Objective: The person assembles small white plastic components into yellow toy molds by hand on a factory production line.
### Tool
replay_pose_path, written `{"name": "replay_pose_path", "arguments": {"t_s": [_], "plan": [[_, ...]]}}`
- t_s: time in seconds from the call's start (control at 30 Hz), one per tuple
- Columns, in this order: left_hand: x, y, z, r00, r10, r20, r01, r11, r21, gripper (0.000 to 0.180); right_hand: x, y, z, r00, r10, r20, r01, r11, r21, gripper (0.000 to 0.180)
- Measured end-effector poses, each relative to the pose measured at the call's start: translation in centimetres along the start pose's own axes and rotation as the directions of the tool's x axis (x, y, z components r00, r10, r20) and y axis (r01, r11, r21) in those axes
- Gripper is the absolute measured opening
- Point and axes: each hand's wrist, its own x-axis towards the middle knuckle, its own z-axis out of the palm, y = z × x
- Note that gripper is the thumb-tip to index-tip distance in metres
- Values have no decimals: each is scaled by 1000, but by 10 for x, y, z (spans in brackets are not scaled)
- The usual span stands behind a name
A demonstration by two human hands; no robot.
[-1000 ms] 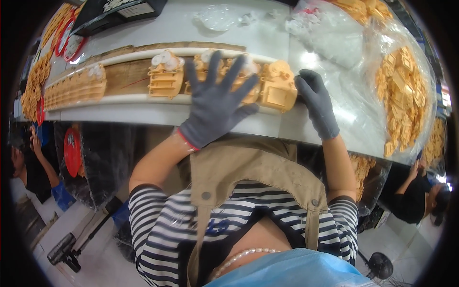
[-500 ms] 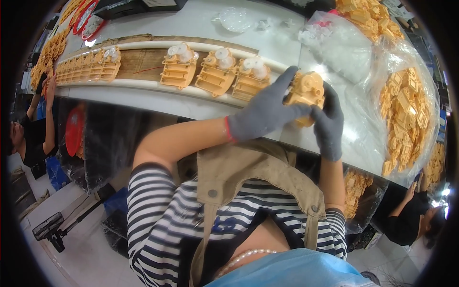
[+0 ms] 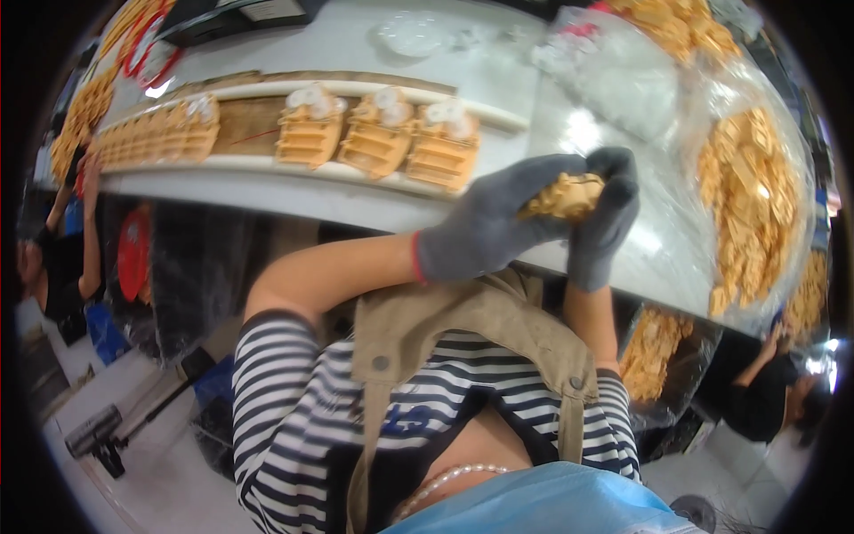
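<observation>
Between my two grey-gloved hands is a yellow-orange plastic housing (image 3: 562, 198), tipped so that a narrow side shows. My left hand (image 3: 494, 212) wraps round it from the left, fingers across its far side. From the right, my right hand (image 3: 607, 218) closes on it with bent fingers. Both palms cover much of the part. Left of my hands, similar orange housings (image 3: 443, 156) with white round gears (image 3: 447, 116) on top stand spaced along a track with pale rails (image 3: 356, 178).
A tight row of housings (image 3: 160, 130) fills the track's left end, by another person's hands (image 3: 89, 173). At the right lies a clear plastic bag of orange parts (image 3: 752, 209). A black bin (image 3: 236, 20) and a clear dish (image 3: 409, 34) are at the back.
The housing has been turned from its broad face onto a narrower side, and my hands have closed further round it. The view has shifted slightly, so the track parts appear further left.
</observation>
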Motion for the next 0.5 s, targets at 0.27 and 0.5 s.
{"name": "replay_pose_path", "arguments": {"t_s": [0.27,0.5], "plan": [[-3,6,-6,993,92,-78,-79,985,152,53,3,-18,17,992,128,9,-128,987,93,48],[-7,6,-9,997,-45,-68,50,996,78,54,6,-14,16,983,171,66,-175,983,59,59]]}}
